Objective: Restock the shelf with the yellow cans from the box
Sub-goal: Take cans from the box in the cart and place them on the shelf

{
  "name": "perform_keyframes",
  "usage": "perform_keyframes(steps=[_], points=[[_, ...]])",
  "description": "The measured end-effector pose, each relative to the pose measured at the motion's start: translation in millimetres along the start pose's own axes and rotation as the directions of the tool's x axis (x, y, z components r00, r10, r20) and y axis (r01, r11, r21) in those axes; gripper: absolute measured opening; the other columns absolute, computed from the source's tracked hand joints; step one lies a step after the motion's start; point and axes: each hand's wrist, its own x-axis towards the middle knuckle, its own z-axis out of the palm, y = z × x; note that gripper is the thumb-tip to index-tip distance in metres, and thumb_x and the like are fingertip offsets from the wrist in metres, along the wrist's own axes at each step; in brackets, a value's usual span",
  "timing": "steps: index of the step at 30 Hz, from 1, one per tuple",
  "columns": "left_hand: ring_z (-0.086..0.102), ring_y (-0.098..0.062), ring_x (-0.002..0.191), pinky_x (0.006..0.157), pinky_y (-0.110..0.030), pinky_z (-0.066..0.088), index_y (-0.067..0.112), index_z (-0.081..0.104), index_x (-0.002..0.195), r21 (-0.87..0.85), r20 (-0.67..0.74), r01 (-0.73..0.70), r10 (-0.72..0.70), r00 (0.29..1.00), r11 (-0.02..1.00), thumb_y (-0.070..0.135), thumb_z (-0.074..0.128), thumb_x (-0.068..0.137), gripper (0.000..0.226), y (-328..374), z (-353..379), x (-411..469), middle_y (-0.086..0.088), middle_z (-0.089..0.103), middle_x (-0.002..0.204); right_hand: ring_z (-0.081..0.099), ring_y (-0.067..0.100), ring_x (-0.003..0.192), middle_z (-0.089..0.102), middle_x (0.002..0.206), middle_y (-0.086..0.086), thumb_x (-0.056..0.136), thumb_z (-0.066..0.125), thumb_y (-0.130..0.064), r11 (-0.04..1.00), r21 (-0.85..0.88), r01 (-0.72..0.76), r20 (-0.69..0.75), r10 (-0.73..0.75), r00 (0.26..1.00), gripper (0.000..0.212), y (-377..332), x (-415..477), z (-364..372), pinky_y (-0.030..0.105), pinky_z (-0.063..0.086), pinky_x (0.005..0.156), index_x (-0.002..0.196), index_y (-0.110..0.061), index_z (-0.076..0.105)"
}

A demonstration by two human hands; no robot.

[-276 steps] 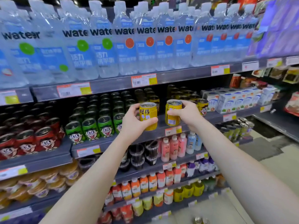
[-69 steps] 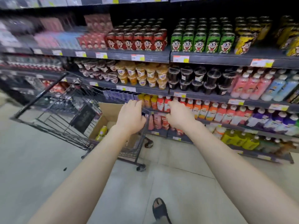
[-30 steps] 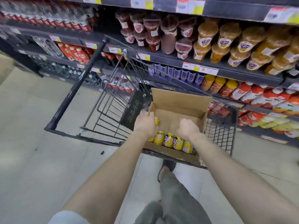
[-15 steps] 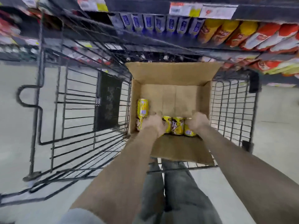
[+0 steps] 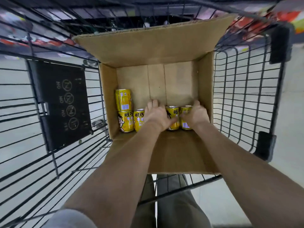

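An open cardboard box [image 5: 107,96] sits in a black wire shopping cart [image 5: 238,99]. Several yellow cans lie along its near side: one at the left wall [image 5: 123,100], one just below it [image 5: 125,121], and another beside that [image 5: 138,120]. My left hand [image 5: 156,116] is curled over a can that it hides almost fully, its thumb resting across the neighbouring can [image 5: 171,115]. My right hand [image 5: 196,114] wraps around the rightmost can [image 5: 185,125] against the box's right wall. The far half of the box floor is bare cardboard.
A black plastic panel [image 5: 62,104] with round symbols hangs on the cart's left side. Blurred shelf goods [image 5: 287,18] show beyond the cart's far end. My legs [image 5: 172,203] and the pale floor [image 5: 292,79] are visible through the wire.
I turned from the shelf, leaned over the cart, and both hands went down into the box. Over the last half second the view came closer and my hands closed onto cans.
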Motion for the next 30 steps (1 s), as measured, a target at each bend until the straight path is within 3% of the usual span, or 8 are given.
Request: perform_keyframes(steps=[6, 12, 15, 17, 21, 25, 28, 30], points=[[0.026, -0.034, 0.138, 0.119, -0.043, 0.025, 0.021, 0.052, 0.143, 0.079, 0.063, 0.038, -0.043, 0.997, 0.996, 0.095, 0.053, 0.066, 0.106, 7.4, 8.7, 18.0, -0.013, 0.030, 0.147, 0.058, 0.030, 0.123, 0.059, 0.132, 0.016, 0.080, 0.082, -0.036, 0.994, 0.007, -0.107, 0.030, 0.107, 0.994, 0.075, 4.4, 13.0, 5.2, 0.033, 0.047, 0.093, 0.133, 0.001, 0.044], [0.029, -0.031, 0.126, 0.115, -0.038, 0.027, 0.026, 0.063, 0.125, -0.157, 0.032, 0.107, -0.103, 0.994, 0.982, 0.085, 0.074, 0.055, 0.092, 8.5, 7.9, 20.9, -0.006, 0.031, 0.134, 0.063, 0.025, 0.115, 0.064, 0.123, 0.011, 0.078, 0.084, -0.031, 0.974, 0.139, -0.181, 0.003, 0.182, 0.983, 0.065, -2.8, 12.9, 1.5, 0.027, 0.050, 0.083, 0.127, 0.001, 0.053], [0.033, -0.029, 0.127, 0.114, -0.038, 0.025, 0.031, 0.063, 0.125, -0.301, -0.067, 0.054, -0.078, 0.995, 0.952, 0.071, 0.082, 0.054, 0.084, 2.7, 6.0, 11.3, 0.001, 0.039, 0.140, 0.066, 0.020, 0.081, 0.064, 0.093, 0.001, 0.075, 0.084, -0.022, 0.942, 0.325, -0.087, -0.082, 0.120, 0.989, 0.052, -0.1, 0.9, -3.9, 0.014, 0.042, 0.055, 0.117, -0.009, 0.056], [0.038, -0.027, 0.126, 0.110, -0.040, 0.022, 0.031, 0.062, 0.120, -0.358, -0.129, 0.001, -0.050, 0.990, 0.934, 0.068, 0.084, 0.054, 0.079, -3.4, -3.5, 1.8, 0.005, 0.049, 0.134, 0.063, 0.015, 0.076, 0.062, 0.092, -0.003, 0.073, 0.085, -0.021, 0.915, 0.404, 0.028, -0.130, 0.027, 0.991, 0.053, -2.2, -10.1, -13.2, 0.010, 0.039, 0.049, 0.119, -0.014, 0.058], [0.043, -0.024, 0.130, 0.108, -0.037, 0.020, 0.029, 0.055, 0.117, -0.512, -0.206, -0.029, -0.090, 0.974, 0.858, 0.061, 0.090, 0.057, 0.076, -10.0, -45.2, -23.8, 0.008, 0.058, 0.120, 0.062, 0.011, 0.085, 0.066, 0.094, -0.007, 0.073, 0.086, -0.019, 0.827, 0.512, 0.233, -0.208, -0.144, 0.967, 0.051, -18.8, -37.0, -47.3, 0.013, 0.048, 0.065, 0.118, -0.016, 0.062], [0.064, -0.019, 0.112, 0.105, -0.048, 0.047, 0.042, 0.045, 0.107, -0.687, -0.270, -0.089, -0.140, 0.953, 0.722, 0.062, 0.090, 0.051, 0.075, -18.9, -90.2, -53.7, 0.018, 0.067, 0.104, 0.059, 0.009, 0.084, 0.064, 0.097, -0.008, 0.073, 0.087, -0.021, 0.780, 0.497, 0.380, -0.327, -0.237, 0.915, 0.057, -42.3, -75.6, -83.2, 0.007, 0.039, 0.067, 0.123, -0.015, 0.061], [0.065, -0.002, 0.091, 0.079, -0.015, 0.056, 0.031, 0.049, 0.115, -0.782, -0.362, -0.205, -0.161, 0.918, 0.589, 0.034, 0.096, 0.063, 0.070, -18.3, -125.6, -88.1, 0.015, 0.066, 0.104, 0.057, -0.006, 0.075, 0.064, 0.090, -0.013, 0.074, 0.085, -0.018, 0.729, 0.514, 0.452, -0.365, -0.291, 0.884, 0.047, -56.2, -112.6, -108.5, 0.002, 0.040, 0.061, 0.115, -0.020, 0.062], [0.064, -0.002, 0.089, 0.080, -0.014, 0.052, 0.022, 0.051, 0.119, -0.771, -0.438, -0.293, -0.137, 0.888, 0.566, 0.024, 0.096, 0.066, 0.069, -16.5, -148.4, -116.9, 0.011, 0.067, 0.104, 0.060, -0.008, 0.076, 0.066, 0.090, -0.013, 0.073, 0.086, -0.019, 0.704, 0.515, 0.489, -0.396, -0.311, 0.864, 0.045, -63.1, -142.2, -124.0, 0.011, 0.049, 0.068, 0.112, -0.021, 0.063]])
